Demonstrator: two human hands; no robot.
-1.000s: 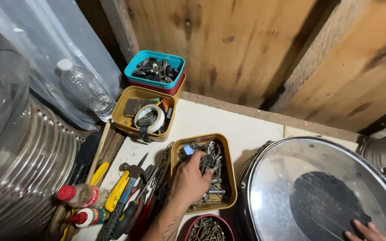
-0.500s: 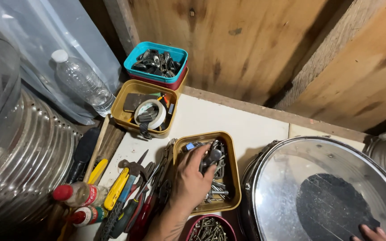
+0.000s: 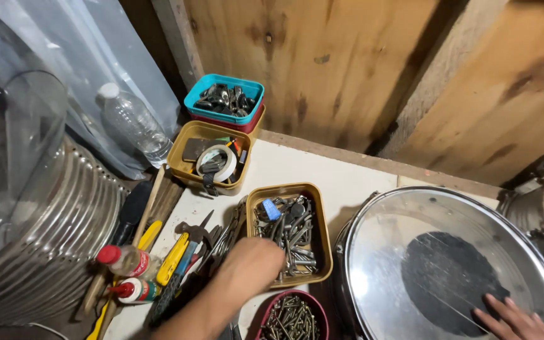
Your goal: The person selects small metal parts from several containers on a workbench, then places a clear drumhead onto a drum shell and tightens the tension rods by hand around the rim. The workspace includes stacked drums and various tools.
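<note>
My left hand reaches over the near left corner of a yellow tray full of bolts, screws and a blue piece. The back of the hand faces up and its fingers are curled under, so I cannot see whether it holds anything. My right hand rests flat, fingers spread, on the clear head of a chrome snare drum at the bottom right. A dark red bowl of screws sits just in front of the yellow tray, beside my left forearm.
Farther back stands another yellow tray with a tape roll, and behind it a teal tray of metal parts stacked on a red one. Hand tools, small bottles, a plastic bottle and a ribbed metal drum shell crowd the left. Wooden wall behind.
My left hand has drawn back from the middle of the bolt tray to its near left corner. The view has shifted slightly, and more of my right hand shows on the drum head.
</note>
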